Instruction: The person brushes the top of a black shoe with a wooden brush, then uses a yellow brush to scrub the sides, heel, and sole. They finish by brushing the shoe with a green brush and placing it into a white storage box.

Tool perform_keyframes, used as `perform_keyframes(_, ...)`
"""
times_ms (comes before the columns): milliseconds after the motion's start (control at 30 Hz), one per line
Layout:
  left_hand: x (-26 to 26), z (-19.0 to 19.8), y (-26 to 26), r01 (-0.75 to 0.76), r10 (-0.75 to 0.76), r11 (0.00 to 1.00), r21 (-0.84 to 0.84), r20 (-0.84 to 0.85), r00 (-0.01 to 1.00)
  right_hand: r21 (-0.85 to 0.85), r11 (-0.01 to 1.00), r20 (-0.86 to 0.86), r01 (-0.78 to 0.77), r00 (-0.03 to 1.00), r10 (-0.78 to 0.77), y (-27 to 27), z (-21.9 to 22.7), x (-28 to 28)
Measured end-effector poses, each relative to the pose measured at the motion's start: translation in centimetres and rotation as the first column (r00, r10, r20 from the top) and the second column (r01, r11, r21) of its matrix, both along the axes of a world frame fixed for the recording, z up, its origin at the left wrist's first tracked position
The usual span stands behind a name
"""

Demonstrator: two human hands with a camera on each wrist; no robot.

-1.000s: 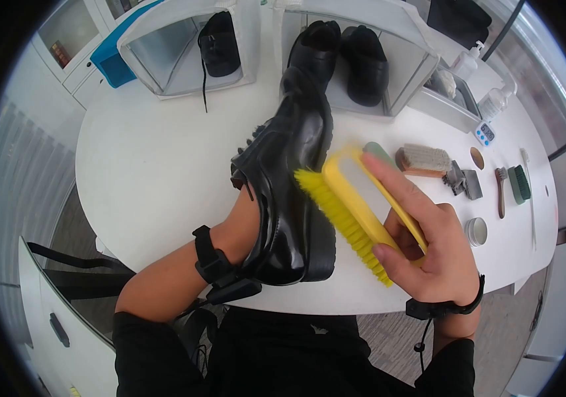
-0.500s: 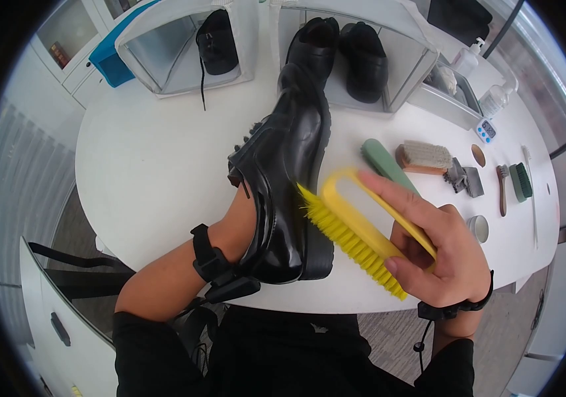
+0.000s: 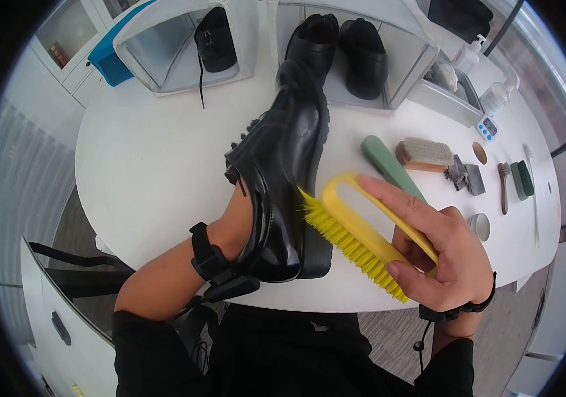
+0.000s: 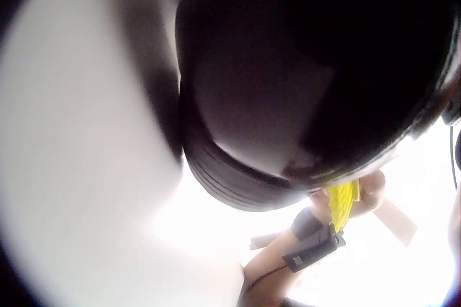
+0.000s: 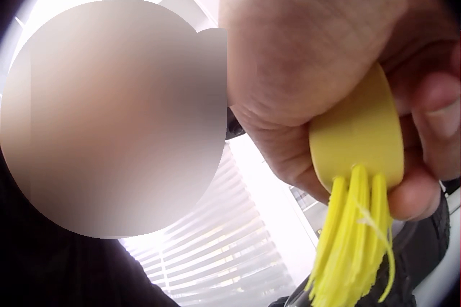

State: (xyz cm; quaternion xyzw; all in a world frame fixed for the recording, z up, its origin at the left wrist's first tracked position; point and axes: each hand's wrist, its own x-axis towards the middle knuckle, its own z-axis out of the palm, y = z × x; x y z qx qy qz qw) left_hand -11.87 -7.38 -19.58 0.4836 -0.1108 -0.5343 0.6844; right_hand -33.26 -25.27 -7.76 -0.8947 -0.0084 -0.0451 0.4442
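Note:
A glossy black lace-up shoe with a thick ridged sole is tilted on its side, laces facing left. My left wrist goes in at its opening; the shoe hides the hand, so I cannot tell how its fingers lie. My right hand grips a yellow scrubbing brush by its looped handle, fingers through the loop and thumb below. Its yellow bristles point left, the front tuft right at the shoe's side near the sole. In the left wrist view, the shoe's black heel fills most of the picture.
Right on the white table lie a green-handled tool, a wooden brush, grey pieces, small brushes, a round tin and a timer. White boxes with black shoes stand behind.
The brush and right hand have moved slightly right and down, uncovering more of the green-handled tool. The shoe has shifted a little up and left in view.

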Motion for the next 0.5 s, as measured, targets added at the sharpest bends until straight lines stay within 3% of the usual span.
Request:
perform_keyframes(367,0.2,0.1,-1.1,0.002,0.023,0.991,-0.136,0.182,0.983,-0.011,1.0,-0.021,-0.002,1.0,0.002,0.1,0.2,-0.2)
perform_keyframes(500,0.4,-0.1,-0.9,0.009,0.014,0.991,-0.132,0.176,0.984,-0.047,0.999,-0.006,-0.007,1.0,0.006,0.0,0.2,-0.2)
